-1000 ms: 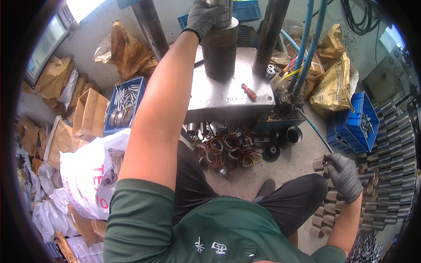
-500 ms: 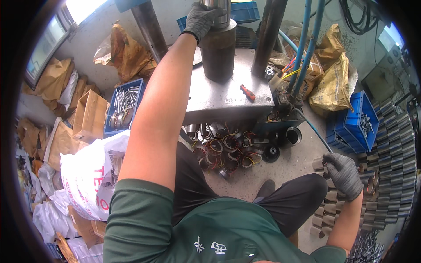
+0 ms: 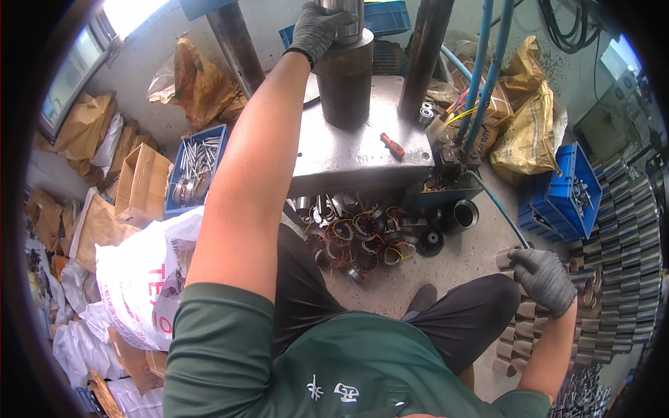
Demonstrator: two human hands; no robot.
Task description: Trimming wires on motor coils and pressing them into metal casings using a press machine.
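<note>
I have my gloved left hand (image 3: 317,28) clamped on the shiny steel shaft (image 3: 341,15) atop the dark cylindrical housing (image 3: 345,80), far on the grey metal table (image 3: 362,157). My gloved right hand (image 3: 545,279) closes on a small tan sleeve (image 3: 507,256) from the floor stack at near right. I judge this the loading step; next I must lift that sleeve to the press.

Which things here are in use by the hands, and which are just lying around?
In use: left hand on the dark cylinder on the press table; right hand on a metal sleeve.
Lying about: red screwdriver, blue crate, white sack.
</note>
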